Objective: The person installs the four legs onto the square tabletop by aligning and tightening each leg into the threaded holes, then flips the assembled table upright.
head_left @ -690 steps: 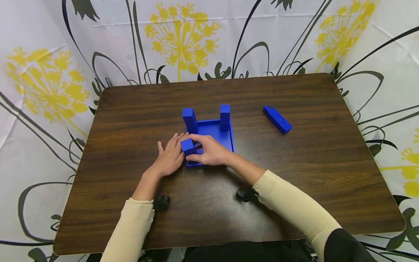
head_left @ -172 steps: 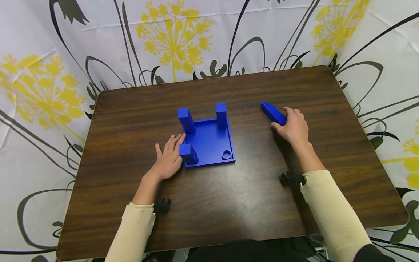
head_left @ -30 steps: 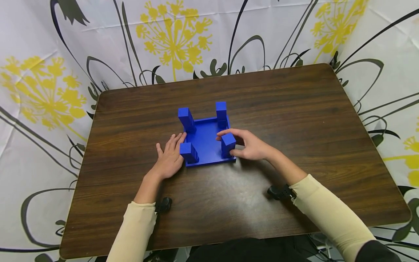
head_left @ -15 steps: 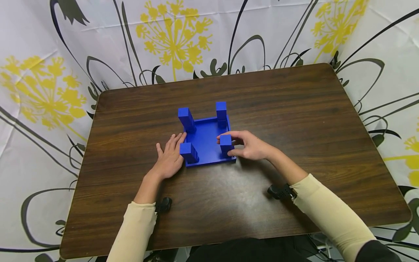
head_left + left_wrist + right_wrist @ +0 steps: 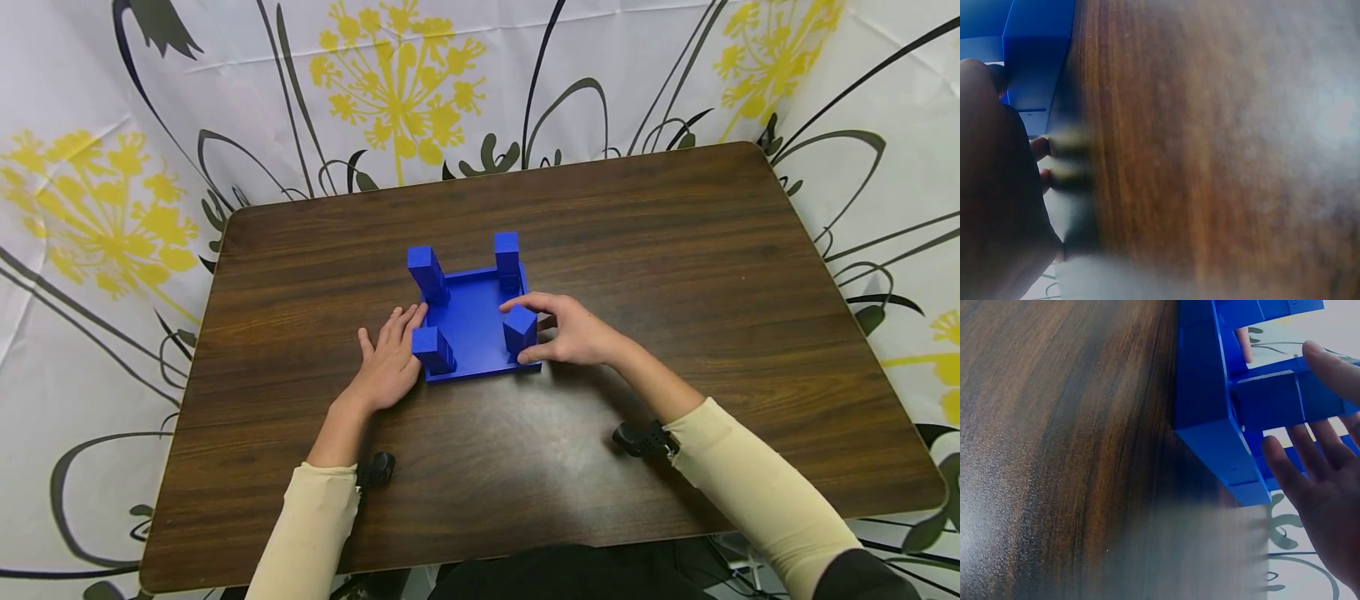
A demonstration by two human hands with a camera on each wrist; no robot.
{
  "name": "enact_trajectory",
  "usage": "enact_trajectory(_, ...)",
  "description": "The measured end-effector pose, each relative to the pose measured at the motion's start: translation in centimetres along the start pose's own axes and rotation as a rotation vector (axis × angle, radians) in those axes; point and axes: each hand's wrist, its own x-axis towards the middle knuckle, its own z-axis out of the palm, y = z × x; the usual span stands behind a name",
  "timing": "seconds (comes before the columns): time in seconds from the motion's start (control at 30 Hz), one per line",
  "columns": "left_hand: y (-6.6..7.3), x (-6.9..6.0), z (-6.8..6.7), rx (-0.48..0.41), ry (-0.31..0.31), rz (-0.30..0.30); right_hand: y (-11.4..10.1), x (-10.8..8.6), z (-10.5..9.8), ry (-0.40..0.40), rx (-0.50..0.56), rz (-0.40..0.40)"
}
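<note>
A blue square tray-like tabletop (image 5: 472, 321) lies on the table, low rim up, a blue leg standing at each corner. My right hand (image 5: 577, 333) has thumb and fingers around the front right table leg (image 5: 520, 331); that leg stands upright, turned askew to the rim. In the right wrist view, the thumb is on one side of this leg (image 5: 1272, 400) and the fingers on the other. My left hand (image 5: 386, 367) lies flat, fingers spread, its fingertips against the tabletop's left rim. Close beside it rises the front left leg (image 5: 432, 350).
The back left leg (image 5: 427, 273) and back right leg (image 5: 507, 262) stand upright. Everything sits on a brown wood-grain table (image 5: 675, 250). A flower-patterned curtain (image 5: 420, 83) hangs behind and at the sides.
The leg that lay on the table at right was taken by my right hand and now stands in the front right corner. Over the last second it has turned about its upright axis.
</note>
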Motion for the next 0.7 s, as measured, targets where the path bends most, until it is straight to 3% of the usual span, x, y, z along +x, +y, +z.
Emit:
enact_trajectory(0.23, -0.01, 0.04, 0.06, 0.005, -0.001, -0.001, 0.03, -0.06, -0.19, -0.041, 0.081, -0.049)
enact_trajectory(0.4, -0.04, 0.06, 0.12, 0.004, -0.002, 0.001, -0.43, 0.0, -0.16, -0.054, 0.074, -0.038)
enact_trajectory(0.7, -0.02, 0.01, 0.11, 0.008, 0.004, 0.001, -0.13, 0.16, 0.02, 0.001, 0.047, 0.0)
